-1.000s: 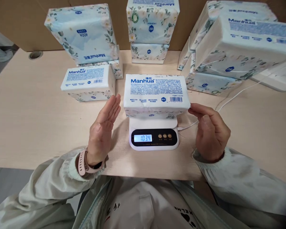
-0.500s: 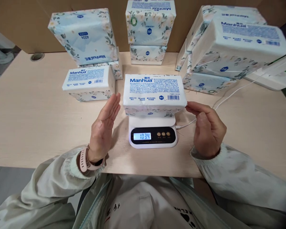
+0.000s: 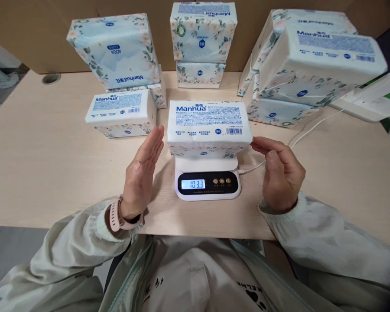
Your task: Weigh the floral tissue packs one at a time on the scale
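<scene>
A tissue pack marked Manhua lies on a white digital scale, whose lit display appears to read 103.3. To the left of the pack, my left hand is upright with its fingers stretched out, apart from the pack and holding nothing. My right hand is at the pack's right end, its fingers extended and the fingertips at or very near the lower right corner. Nothing shows between its thumb and fingers.
Tissue packs stand at the back left, back centre and back right. A smaller-looking pack lies front left of them. A white cable runs from the scale to a power strip.
The display has gone from 103.4 to 103.3. The view has shifted slightly; both hands keep nearly the same pose beside the pack.
</scene>
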Motion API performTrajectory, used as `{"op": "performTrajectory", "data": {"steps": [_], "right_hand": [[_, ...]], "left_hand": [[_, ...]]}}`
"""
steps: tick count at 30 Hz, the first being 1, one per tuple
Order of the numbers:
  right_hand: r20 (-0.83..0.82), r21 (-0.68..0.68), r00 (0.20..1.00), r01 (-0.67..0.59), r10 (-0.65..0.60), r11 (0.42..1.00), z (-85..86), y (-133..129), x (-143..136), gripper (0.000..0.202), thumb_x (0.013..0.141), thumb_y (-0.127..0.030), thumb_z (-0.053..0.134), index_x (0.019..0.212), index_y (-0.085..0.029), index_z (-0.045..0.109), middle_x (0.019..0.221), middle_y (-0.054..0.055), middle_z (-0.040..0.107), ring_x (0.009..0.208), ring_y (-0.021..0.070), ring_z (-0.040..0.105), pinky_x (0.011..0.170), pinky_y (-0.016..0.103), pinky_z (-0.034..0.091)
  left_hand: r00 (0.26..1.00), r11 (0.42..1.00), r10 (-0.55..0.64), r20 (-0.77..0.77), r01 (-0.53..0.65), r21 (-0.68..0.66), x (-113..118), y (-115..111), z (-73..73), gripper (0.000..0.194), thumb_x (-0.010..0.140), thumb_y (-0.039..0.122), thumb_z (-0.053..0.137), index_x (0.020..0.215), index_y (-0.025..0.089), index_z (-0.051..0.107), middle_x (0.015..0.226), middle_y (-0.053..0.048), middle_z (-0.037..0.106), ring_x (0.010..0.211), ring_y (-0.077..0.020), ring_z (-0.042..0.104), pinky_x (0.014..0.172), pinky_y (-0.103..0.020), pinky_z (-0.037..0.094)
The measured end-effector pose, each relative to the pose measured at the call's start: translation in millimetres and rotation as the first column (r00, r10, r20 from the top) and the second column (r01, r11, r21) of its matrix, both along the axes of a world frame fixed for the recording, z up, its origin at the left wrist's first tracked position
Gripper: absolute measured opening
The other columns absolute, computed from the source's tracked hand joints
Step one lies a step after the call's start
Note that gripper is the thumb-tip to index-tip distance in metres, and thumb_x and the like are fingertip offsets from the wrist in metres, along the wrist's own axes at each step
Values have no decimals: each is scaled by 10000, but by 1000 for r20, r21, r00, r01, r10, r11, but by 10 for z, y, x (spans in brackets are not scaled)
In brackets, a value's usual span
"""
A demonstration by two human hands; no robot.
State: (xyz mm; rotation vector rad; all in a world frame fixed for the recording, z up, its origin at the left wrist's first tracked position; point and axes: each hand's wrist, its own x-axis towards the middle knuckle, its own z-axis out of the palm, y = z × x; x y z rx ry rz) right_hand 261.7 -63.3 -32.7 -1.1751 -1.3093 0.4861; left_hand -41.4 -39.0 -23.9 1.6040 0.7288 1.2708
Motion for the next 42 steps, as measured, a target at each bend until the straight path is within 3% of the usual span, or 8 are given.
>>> {"op": "performTrajectory", "data": {"steps": [22, 25, 28, 31, 33, 36, 39, 42], "right_hand": [[65, -29, 998, -17, 18, 999, 18, 0, 18, 305, 1051, -443, 590, 1276, -343, 770, 1256, 48, 802, 1183, 274, 751, 1066, 515, 622], [117, -91, 988, -88, 98, 992, -29, -16, 67, 415, 1053, -484, 575, 1430, -349, 681, 1433, 51, 733, 1336, 294, 686, 1179, 558, 549], [143, -145, 971, -172, 193, 974, -94, -21, 109, 576, 1067, -530, 527, 1618, -366, 488, 1649, 51, 569, 1537, 324, 522, 1302, 616, 399], [221, -176, 936, -238, 274, 955, -90, -5, 103, 649, 1064, -576, 503, 1673, -383, 388, 1723, 47, 476, 1613, 344, 408, 1345, 654, 291], [272, -208, 899, -293, 343, 933, -5, 14, 62, 643, 1059, -588, 503, 1660, -382, 407, 1693, 49, 510, 1596, 347, 421, 1347, 653, 288], [282, -224, 847, -398, 450, 890, 262, 60, -72, 631, 1053, -584, 523, 1638, -369, 428, 1645, 52, 555, 1564, 348, 459, 1338, 632, 338], [279, -172, 813, -482, 512, 859, 607, 179, -315, 686, 1020, -643, 560, 1638, -381, 416, 1726, 24, 455, 1611, 365, 399, 1360, 628, 314], [312, -94, 769, -560, 558, 823, 833, 462, -661, 767, 983, -742, 552, 1630, -353, 421, 1756, 5, 408, 1662, 378, 315, 1387, 636, 236]], "left_hand": [[999, 999, 18, 28, -17, -28, 60, -31, 14, 612, 1089, 615, 373, 1638, 371, 492, 1750, 66, 403, 1685, -269, 283, 1417, -471, 245], [999, 1000, 12, 33, -11, -22, 74, -22, 3, 615, 1099, 614, 344, 1643, 366, 485, 1750, 64, 403, 1681, -246, 295, 1413, -429, 261], [998, 1000, 18, 56, -17, -24, 112, 0, -33, 611, 1101, 618, 353, 1639, 364, 491, 1752, 54, 401, 1678, -241, 302, 1409, -421, 265], [996, 999, 11, 84, -8, -40, 173, 21, -65, 638, 1074, 646, 436, 1629, 341, 510, 1758, 19, 392, 1678, -273, 301, 1406, -457, 266], [996, 998, 2, 92, 4, -56, 211, 25, -55, 653, 1060, 658, 463, 1608, 312, 542, 1751, -11, 405, 1678, -301, 297, 1403, -492, 266], [995, 1000, 30, 94, -30, -1, 217, 26, 31, 621, 1058, 653, 458, 1559, 314, 598, 1721, -9, 461, 1678, -321, 293, 1402, -517, 268], [973, 970, 164, 160, -189, 156, 89, 91, 168, 568, 1050, 694, 437, 1484, 395, 650, 1641, 61, 559, 1661, -327, 332, 1385, -514, 311], [911, 876, 348, 221, -400, 269, -216, 280, 269, 491, 1067, 674, 438, 1418, 413, 662, 1533, 118, 633, 1640, -358, 355, 1379, -575, 284]]}}
